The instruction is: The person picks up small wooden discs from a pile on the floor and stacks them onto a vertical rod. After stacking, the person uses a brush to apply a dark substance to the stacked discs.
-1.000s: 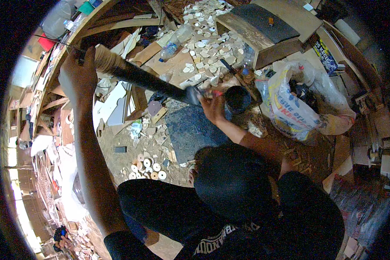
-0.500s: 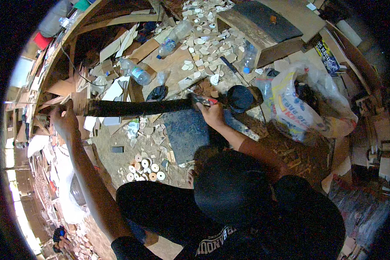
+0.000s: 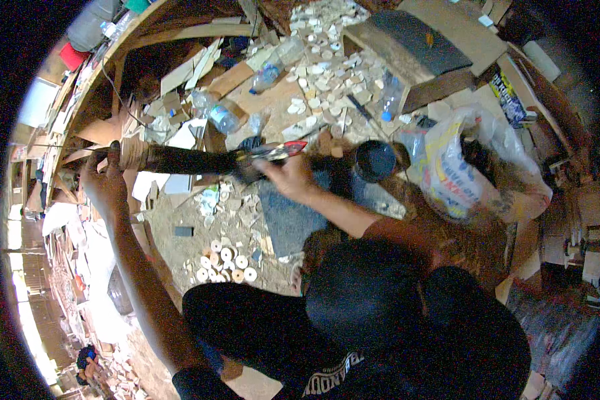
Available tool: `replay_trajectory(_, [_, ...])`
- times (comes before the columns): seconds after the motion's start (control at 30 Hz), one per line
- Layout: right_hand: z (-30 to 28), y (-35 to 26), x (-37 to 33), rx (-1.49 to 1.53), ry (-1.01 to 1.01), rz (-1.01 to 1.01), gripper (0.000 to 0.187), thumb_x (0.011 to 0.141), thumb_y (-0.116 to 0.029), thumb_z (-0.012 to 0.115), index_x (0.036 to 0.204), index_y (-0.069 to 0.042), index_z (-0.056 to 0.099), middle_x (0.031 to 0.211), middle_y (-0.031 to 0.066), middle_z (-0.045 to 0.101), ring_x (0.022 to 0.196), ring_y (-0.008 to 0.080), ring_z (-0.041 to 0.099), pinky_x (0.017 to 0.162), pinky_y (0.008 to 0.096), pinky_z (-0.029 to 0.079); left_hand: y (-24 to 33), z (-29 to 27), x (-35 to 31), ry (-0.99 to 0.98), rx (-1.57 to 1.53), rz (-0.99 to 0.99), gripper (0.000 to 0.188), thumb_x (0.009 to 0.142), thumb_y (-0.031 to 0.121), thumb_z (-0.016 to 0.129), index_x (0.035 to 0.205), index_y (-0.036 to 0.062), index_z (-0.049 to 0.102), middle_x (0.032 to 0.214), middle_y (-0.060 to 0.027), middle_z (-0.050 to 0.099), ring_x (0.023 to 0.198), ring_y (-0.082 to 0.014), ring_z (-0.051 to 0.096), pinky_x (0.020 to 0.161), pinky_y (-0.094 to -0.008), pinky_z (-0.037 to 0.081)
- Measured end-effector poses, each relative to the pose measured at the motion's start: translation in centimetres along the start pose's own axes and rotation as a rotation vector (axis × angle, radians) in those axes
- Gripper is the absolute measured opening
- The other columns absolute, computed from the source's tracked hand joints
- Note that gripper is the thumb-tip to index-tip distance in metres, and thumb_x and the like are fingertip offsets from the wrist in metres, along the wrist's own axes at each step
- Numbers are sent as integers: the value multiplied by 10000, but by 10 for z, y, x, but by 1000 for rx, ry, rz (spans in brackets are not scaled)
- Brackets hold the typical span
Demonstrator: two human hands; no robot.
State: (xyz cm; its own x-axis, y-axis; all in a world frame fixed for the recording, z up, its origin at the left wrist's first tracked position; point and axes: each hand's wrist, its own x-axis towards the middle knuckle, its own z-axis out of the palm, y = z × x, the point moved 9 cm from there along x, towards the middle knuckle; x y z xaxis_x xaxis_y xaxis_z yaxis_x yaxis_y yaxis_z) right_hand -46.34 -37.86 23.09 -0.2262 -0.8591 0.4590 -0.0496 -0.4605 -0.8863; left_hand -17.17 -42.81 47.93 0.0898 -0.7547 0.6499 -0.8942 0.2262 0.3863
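My left hand [image 3: 107, 183] is closed around the left end of a long dark cylinder [image 3: 187, 161], by a thin rod that juts out to the left. The cylinder's left end is bare, wood-coloured and ridged like stacked rings; the rest is black. My right hand [image 3: 288, 179] grips what looks like a paintbrush with a red handle [image 3: 292, 149], and its blurred head rests against the cylinder's black part. Right of that hand stands a round black tub [image 3: 375, 162] with dark contents. A dark, flat board [image 3: 290, 213] lies below the cylinder.
Several pale rings [image 3: 227, 260] lie on the floor near my knee. Plastic bottles [image 3: 221, 119] and wood offcuts [image 3: 327, 80] are strewn farther off. At the right sits a clear plastic sack [image 3: 447, 177]. Another person [image 3: 87, 363] shows at the lower left.
My right hand has slid left along the cylinder with the brush. My left hand still grips the end, and the whole view has shifted slightly.
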Motion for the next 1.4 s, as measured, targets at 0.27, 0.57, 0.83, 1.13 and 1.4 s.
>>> replay_trajectory(0.27, [-51,-12,-11,8,114,28,241,842,-191,689,997,-13,642,763,36,645,672,118,580,603,294,475,86,10,13,-51,-208,35,275,851,248,682,938,-12,677,839,-147,687,757,-232,644,711,-342,484])
replay_trajectory(0.57, [-205,-12,-27,-268,320,105,222,841,-237,680,895,-26,638,825,84,663,762,197,620,707,344,476,149,29,39,-286,-199,324,172,874,141,604,910,-15,666,802,-130,676,727,-174,621,694,-313,479])
replay_trajectory(0.83, [-250,-52,4,-974,128,101,382,811,-322,673,704,40,609,631,252,589,605,411,604,561,483,453,175,31,34,-486,-247,374,185,883,71,511,983,-26,634,840,-95,646,743,-142,564,702,-286,458])
replay_trajectory(1.13, [-224,13,-7,-995,7,189,423,803,-362,670,694,40,590,675,255,601,676,441,600,628,511,464,203,16,18,-393,-307,392,169,859,82,561,963,-26,639,886,-119,681,794,-179,620,769,-305,473])
replay_trajectory(1.4, [-224,4,-4,-1048,6,137,388,789,-344,687,739,34,614,717,249,616,719,452,594,671,513,459,233,-2,1,-373,-450,351,131,865,47,573,945,-41,628,873,-114,676,794,-175,625,764,-298,482])
